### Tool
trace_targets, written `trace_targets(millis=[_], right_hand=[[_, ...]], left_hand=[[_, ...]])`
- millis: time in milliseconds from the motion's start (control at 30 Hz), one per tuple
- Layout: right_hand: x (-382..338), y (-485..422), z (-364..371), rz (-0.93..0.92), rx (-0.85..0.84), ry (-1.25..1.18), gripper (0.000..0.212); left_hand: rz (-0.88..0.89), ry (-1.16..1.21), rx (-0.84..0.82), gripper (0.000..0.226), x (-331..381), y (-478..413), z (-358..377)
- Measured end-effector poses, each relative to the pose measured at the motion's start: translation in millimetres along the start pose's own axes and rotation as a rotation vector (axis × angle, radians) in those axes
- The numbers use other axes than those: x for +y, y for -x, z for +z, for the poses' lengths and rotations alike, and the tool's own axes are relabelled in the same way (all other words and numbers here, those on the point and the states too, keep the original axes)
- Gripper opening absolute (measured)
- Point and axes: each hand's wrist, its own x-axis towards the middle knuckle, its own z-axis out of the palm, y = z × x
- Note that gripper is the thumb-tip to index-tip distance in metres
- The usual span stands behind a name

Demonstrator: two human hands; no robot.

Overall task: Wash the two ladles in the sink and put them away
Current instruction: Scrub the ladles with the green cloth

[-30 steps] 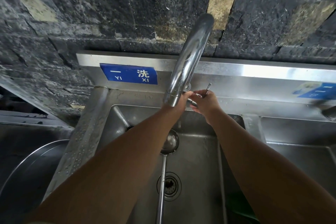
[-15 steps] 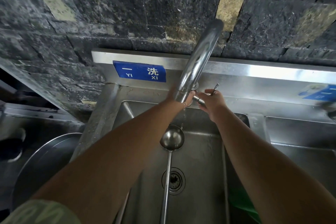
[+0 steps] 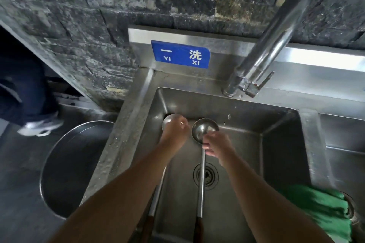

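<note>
Nearest, the dark wood-look grips of the left ladle (image 3: 158, 189) and right ladle (image 3: 201, 193) sit at the sink's (image 3: 280, 144) front edge, slim steel shafts running back past the round slotted drain (image 3: 206, 175). Step in hand looks like the wash itself: right hand (image 3: 217, 148) pinches the right ladle's neck, just under its shiny round bowl. Left hand (image 3: 173, 131) covers the left ladle's bowl, grip blurred, can't tell. Next, prob.: bowls under the curved chrome faucet (image 3: 266, 45), rub inside & out.

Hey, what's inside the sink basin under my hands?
In the sink: left ladle, right ladle and the drain. The left hand covers most of the left ladle's bowl; the right hand holds the right ladle's neck, hiding it.
</note>
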Motion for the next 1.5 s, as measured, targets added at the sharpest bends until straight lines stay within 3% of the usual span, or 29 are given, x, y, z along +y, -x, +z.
trace_targets(millis=[133, 233, 400, 533, 600, 833, 1033, 1200, 1333, 1500], right_hand=[[44.4, -21.4, 54.6, 0.143, -0.118, 0.111, 0.01], [73.0, -35.8, 88.3, 0.198, -0.128, 0.132, 0.008], [105.5, -54.0, 133.8, 0.139, -0.163, 0.033, 0.018], [114.7, -57.1, 155.9, 0.173, -0.148, 0.062, 0.021], [117.4, -57.9, 159.3, 0.171, -0.127, 0.036, 0.018], [109.3, -29.2, 149.1, 0.202, -0.17, -0.143, 0.023], [84.8, 16.1, 129.5, 0.135, -0.263, -0.296, 0.009], [61.8, 48.6, 92.8, 0.041, -0.244, -0.467, 0.019], [45.2, 67.9, 53.1, 0.084, -0.169, -0.669, 0.014], [41.2, 86.0, 17.6, 0.095, -0.128, -0.819, 0.01]], left_hand=[[-0.222, 0.064, -0.045, 0.025, -77.0, 8.0, 19.8], [-0.444, 0.269, 0.014, 0.033, -127.5, 5.5, 43.2], [-0.642, 0.401, -0.025, 0.042, -201.4, -0.5, 78.8], [-0.628, 0.481, -0.053, 0.006, -203.6, 13.3, 76.0], [-0.6, 0.5, -0.067, 0.022, -202.4, 18.6, 73.3], [-0.636, 0.656, -0.098, 0.029, -174.1, 45.9, 48.2], [-0.449, 0.555, -0.172, 0.017, -128.3, 77.5, -3.7], [-0.177, 0.218, -0.152, 0.032, -91.3, 101.0, -29.1], [0.036, -0.131, -0.124, 0.008, -58.8, 123.4, -43.7], [0.14, -0.204, -0.109, 0.009, -36.2, 132.3, -50.4]])
